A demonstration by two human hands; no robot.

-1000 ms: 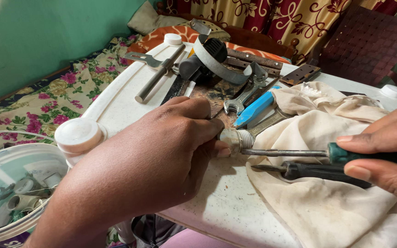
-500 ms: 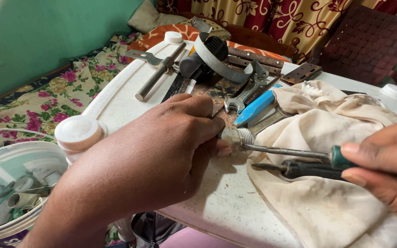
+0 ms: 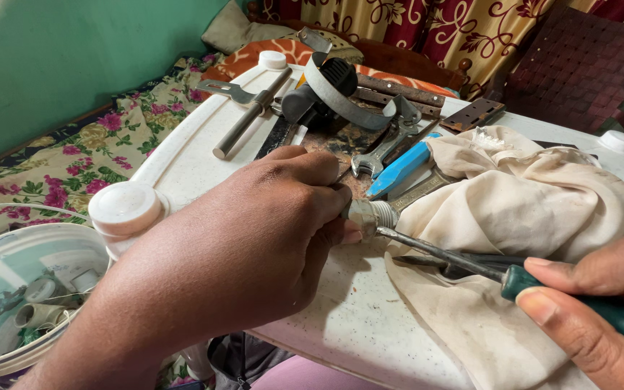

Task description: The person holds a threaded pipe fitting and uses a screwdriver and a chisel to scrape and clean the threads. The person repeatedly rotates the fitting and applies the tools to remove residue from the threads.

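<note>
Left hand (image 3: 254,238): down on the white table, knuckles up, fingertips curled in and pinching the threaded metal fitting at its left end.
Right hand (image 3: 601,303): low at the right edge, thumb and forefinger clamped round the green handle of the screwdriver, only part of the hand in frame.
Threaded metal fitting (image 3: 368,215): short, silvery, lying sideways at the middle of the table, threads facing right, right against the edge of the cloth.
Screwdriver (image 3: 543,285): green handle, long steel shaft slanting up-left, tip going into the open end of the fitting; how deep, impossible to tell.
Cloth (image 3: 543,209): cream, stained, bunched over the right half of the table, shaft and right hand above it.
Dark tool (image 3: 464,263): black, long and thin, lying on the cloth just under the shaft, kind unclear.
Blue-handled tool (image 3: 399,170): just behind the fitting, angled up-right, its end tucked under the cloth.
Open-ended spanner (image 3: 373,155): beside the blue handle, jaw end toward the left hand.
Tool pile (image 3: 326,101): far side of the table, metal rod, black-handled tools, a curved grey strap, a rusty hinge to the right.
Table (image 3: 348,332): white plastic, speckled, round caps at the corners.
Bucket (image 3: 9,303): white, lower left, below table level, small pipe fittings inside.
Backdrop: floral fabric on the left, green wall behind.
</note>
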